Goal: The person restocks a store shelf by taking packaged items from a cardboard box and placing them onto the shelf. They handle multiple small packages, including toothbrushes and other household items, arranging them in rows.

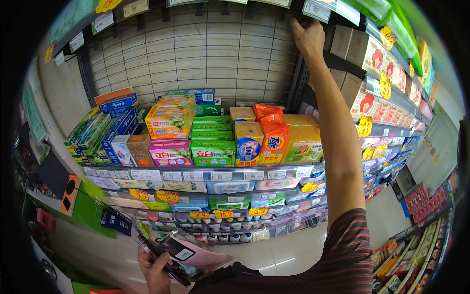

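Note:
My left hand, low in the view, grips several packaged goods together. Among them are a clear plastic packet with a pink item and a black card, and a long dark slim package. My right arm stretches up past the right side of the shelf bay. At the top, my right hand is raised by the dark underside of the upper shelf, near a price label holder. Shadow hides its fingertips, so I cannot tell what they touch.
Before me a shelf carries boxed laundry soap, orange Tide packs, yellow soap bars and toothpaste boxes. A wire grid backs it. Wet-wipe packs fill a lower shelf. Pink-and-white cartons line the right.

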Demonstrator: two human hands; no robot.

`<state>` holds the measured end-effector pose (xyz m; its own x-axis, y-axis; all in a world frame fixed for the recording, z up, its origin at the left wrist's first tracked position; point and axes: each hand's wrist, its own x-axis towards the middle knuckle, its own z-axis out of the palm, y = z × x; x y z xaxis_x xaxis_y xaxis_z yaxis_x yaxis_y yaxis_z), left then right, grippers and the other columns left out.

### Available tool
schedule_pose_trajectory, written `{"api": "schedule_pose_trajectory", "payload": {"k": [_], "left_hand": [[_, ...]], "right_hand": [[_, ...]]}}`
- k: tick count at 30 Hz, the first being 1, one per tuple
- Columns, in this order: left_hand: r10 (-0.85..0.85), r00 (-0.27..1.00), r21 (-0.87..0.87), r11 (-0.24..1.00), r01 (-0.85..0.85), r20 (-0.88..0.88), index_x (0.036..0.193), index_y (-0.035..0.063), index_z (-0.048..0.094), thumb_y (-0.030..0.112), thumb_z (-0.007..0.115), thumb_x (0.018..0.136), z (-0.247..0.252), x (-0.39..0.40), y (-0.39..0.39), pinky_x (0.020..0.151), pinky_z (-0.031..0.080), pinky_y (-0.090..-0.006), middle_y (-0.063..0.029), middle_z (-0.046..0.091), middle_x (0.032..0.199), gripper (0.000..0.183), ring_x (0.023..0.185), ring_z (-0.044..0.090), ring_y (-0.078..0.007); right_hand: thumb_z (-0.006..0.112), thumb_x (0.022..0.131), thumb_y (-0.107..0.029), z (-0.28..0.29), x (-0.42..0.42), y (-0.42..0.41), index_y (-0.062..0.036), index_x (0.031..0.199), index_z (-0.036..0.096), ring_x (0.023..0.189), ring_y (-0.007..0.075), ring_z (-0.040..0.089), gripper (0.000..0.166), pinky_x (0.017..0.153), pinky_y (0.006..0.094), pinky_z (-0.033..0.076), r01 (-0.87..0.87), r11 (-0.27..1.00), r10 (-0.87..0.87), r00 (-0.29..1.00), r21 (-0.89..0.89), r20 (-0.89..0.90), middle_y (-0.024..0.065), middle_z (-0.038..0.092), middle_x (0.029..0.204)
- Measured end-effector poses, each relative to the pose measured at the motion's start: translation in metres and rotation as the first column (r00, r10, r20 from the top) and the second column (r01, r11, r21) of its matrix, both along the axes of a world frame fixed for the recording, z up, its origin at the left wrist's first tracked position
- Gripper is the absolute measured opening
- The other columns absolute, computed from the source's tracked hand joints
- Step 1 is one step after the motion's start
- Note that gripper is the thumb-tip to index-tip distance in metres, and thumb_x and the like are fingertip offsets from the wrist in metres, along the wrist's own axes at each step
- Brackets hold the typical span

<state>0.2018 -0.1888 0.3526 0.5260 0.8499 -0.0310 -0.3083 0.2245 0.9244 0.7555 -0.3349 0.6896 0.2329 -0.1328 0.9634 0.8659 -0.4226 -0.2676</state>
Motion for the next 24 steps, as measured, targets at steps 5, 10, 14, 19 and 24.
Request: {"api": "schedule_pose_trajectory", "payload": {"k": [5, 10, 14, 19, 24], "left_hand": [[0.019, 1.000, -0.014, 1.000, -0.020, -0.020, 0.115, 0.0004, 0.051, -0.007, 0.066, 0.075, -0.002, 0.007, -0.016, 0.058, 0.048, -0.0254, -0.0065, 0.062, 0.081, 0.043, 0.060, 0.058, -0.0133], [0.025, 0.999, 0.011, 1.000, -0.024, -0.020, 0.114, 0.0012, 0.051, -0.008, 0.065, 0.076, -0.007, 0.013, -0.021, 0.056, 0.048, -0.0260, -0.0061, 0.062, 0.080, 0.041, 0.059, 0.058, -0.0135], [0.014, 1.000, 0.005, 1.000, -0.013, -0.028, 0.114, 0.0015, 0.051, -0.008, 0.065, 0.076, -0.011, 0.017, -0.022, 0.056, 0.049, -0.0268, -0.0063, 0.062, 0.081, 0.041, 0.060, 0.058, -0.0140], [0.032, 0.999, -0.029, 0.999, -0.031, 0.014, 0.113, -0.0010, 0.054, -0.008, 0.070, 0.074, -0.020, 0.020, -0.025, 0.057, 0.049, -0.0269, -0.0090, 0.065, 0.083, 0.043, 0.061, 0.060, -0.0155], [0.016, 1.000, -0.020, 1.000, -0.016, 0.019, 0.108, 0.0007, 0.053, -0.007, 0.071, 0.074, -0.017, 0.027, -0.027, 0.057, 0.049, -0.0268, -0.0078, 0.063, 0.081, 0.039, 0.061, 0.060, -0.0148]], "right_hand": [[0.075, 0.088, -0.039, 0.023, 0.036, 0.026, 0.0026, 0.124, 0.064, 0.113, 0.0321, 0.067, 0.056, 0.099, 0.0474, 0.049, 0.144, 0.986, -0.157, 0.971, 0.085, 0.177, 0.0316, 0.067, 0.118], [0.076, 0.081, -0.041, 0.035, 0.077, 0.006, 0.0062, 0.082, 0.069, 0.090, 0.0474, 0.067, 0.048, 0.087, 0.0495, 0.053, 0.187, 0.982, -0.187, 0.982, -0.028, 0.003, 0.0307, 0.070, 0.090], [0.075, 0.080, -0.041, 0.036, 0.091, -0.009, 0.0065, 0.066, 0.066, 0.086, 0.0500, 0.066, 0.050, 0.087, 0.0500, 0.053, 0.186, 0.976, -0.187, 0.982, -0.109, 0.004, 0.0336, 0.067, 0.083], [0.073, 0.086, -0.027, 0.023, 0.068, 0.006, 0.0058, 0.084, 0.065, 0.077, 0.0458, 0.065, 0.034, 0.073, 0.0509, 0.053, 0.103, 0.994, -0.107, 0.991, 0.046, 0.083, 0.0269, 0.067, 0.078], [0.074, 0.086, -0.028, 0.023, 0.073, -0.004, 0.0059, 0.078, 0.063, 0.067, 0.0418, 0.064, 0.036, 0.064, 0.0505, 0.051, 0.063, 0.993, -0.075, 0.990, 0.103, 0.121, 0.0254, 0.065, 0.071]]}}
